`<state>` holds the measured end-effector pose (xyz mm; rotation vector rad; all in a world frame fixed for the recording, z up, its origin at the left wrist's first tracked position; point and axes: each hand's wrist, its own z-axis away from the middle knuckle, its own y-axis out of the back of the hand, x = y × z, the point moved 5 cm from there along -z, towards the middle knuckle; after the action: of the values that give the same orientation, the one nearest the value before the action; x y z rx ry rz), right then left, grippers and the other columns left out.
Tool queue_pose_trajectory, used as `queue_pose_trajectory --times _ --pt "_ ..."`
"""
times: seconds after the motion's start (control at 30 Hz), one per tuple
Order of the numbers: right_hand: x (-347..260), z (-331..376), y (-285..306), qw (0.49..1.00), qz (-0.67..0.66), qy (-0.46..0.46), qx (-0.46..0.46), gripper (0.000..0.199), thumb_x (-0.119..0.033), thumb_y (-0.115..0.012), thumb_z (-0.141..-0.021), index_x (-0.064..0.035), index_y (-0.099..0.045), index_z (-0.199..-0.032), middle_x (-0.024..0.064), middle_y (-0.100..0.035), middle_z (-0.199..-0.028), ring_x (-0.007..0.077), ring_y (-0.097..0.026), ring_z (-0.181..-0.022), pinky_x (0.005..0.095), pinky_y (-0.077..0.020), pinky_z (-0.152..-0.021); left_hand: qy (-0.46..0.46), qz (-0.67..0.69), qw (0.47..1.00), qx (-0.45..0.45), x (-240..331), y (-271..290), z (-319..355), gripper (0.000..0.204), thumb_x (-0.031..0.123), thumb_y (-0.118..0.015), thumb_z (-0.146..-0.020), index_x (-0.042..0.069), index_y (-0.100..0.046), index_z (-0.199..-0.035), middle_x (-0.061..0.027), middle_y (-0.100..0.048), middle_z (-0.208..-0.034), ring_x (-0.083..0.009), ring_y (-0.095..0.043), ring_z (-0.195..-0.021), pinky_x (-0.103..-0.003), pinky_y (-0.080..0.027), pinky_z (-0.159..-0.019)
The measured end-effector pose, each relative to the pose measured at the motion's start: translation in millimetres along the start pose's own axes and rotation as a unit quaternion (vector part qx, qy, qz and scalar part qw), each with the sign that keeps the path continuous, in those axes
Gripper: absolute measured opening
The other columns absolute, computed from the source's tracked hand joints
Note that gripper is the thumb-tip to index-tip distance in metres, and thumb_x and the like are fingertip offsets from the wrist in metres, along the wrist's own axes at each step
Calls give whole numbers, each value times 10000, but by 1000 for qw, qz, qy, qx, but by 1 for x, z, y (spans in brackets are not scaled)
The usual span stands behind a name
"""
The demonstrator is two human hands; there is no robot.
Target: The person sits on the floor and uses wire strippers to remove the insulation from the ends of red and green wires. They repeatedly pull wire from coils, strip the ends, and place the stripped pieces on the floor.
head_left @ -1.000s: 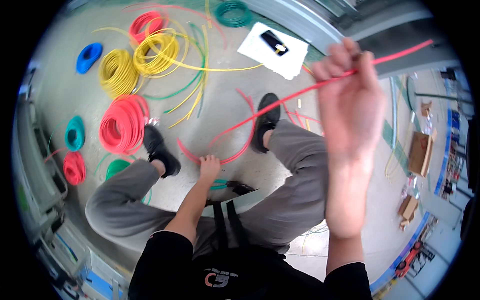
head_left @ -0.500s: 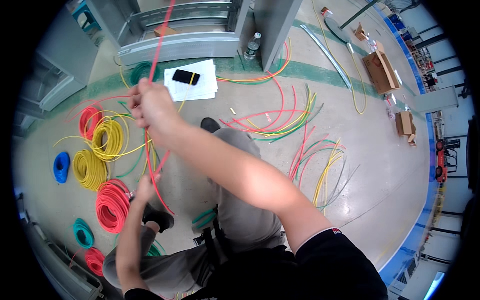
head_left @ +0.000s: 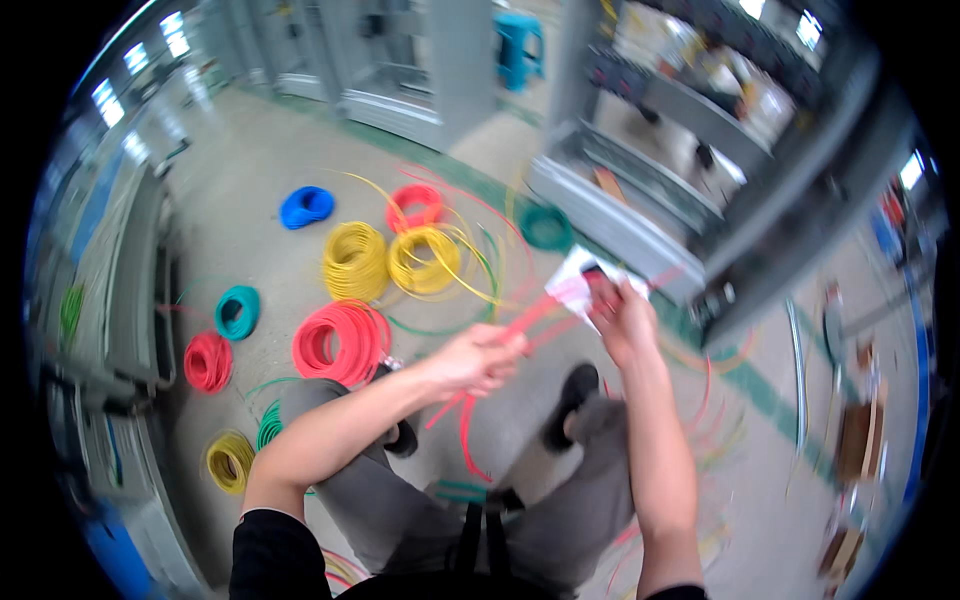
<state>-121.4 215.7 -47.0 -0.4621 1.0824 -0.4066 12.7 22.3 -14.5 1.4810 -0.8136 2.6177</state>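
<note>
Several red wires run between my hands in front of my body, their cut ends drooping below. My left hand is closed round the bunch, its fingers wrapped over it. Farther along, to the right, my right hand grips the red wires with bent fingers; motion blurs the wires there. Behind my right hand lie white paper sheets, partly hidden. A large red wire coil rests on the floor left of my left hand, with yellow coils beyond it.
Blue, teal and smaller red coils lie farther left. Grey metal cabinets stand ahead, with a blue stool behind. Blurred loose wires and a cardboard box are at right.
My view has swung left. My right hand was raised ahead, pulling a red wire upward; now both hands hold the red wires at a similar height, my left hand farther forward.
</note>
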Motion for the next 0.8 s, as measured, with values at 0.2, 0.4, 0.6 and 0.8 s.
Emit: queue_pose_trajectory --times 0.2,0.4,0.6,0.8 --pt "-39 61 -26 815 454 359 20 431 -263 -515 -960 16 -565 -635 20 -515 -521 80 -466 -491 247 -354 -452 -182 -529 829 -29 41 32 -5 309 272 -574 -895 -29 -602 -827 -135 -522 -617 -246 -537 -585 -389 -442 -563" --pt "55 90 -90 704 554 205 -395 229 -155 -546 -893 23 -600 -1028 81 -607 -773 173 -566 -668 294 -454 -625 -189 -611 769 -15 40 5 37 246 259 -608 -833 18 -653 -857 -214 -607 -708 -382 -594 -693 -455 -470 -633" --pt "39 71 -84 783 507 40 -357 271 -205 -482 -961 5 -626 -872 -15 -498 -563 42 -404 -457 208 -294 -421 -274 -604 739 119 69 52 73 245 265 -605 -860 32 -677 -888 -188 -632 -730 -365 -603 -704 -436 -474 -640" --pt "0 49 -80 799 495 110 -323 230 -140 -531 -910 8 -605 -750 -21 -499 -574 51 -436 -522 233 -337 -469 -353 -422 822 147 94 70 88 161 102 -607 -869 24 -678 -991 -188 -604 -697 -208 -597 -617 -340 -452 -582"
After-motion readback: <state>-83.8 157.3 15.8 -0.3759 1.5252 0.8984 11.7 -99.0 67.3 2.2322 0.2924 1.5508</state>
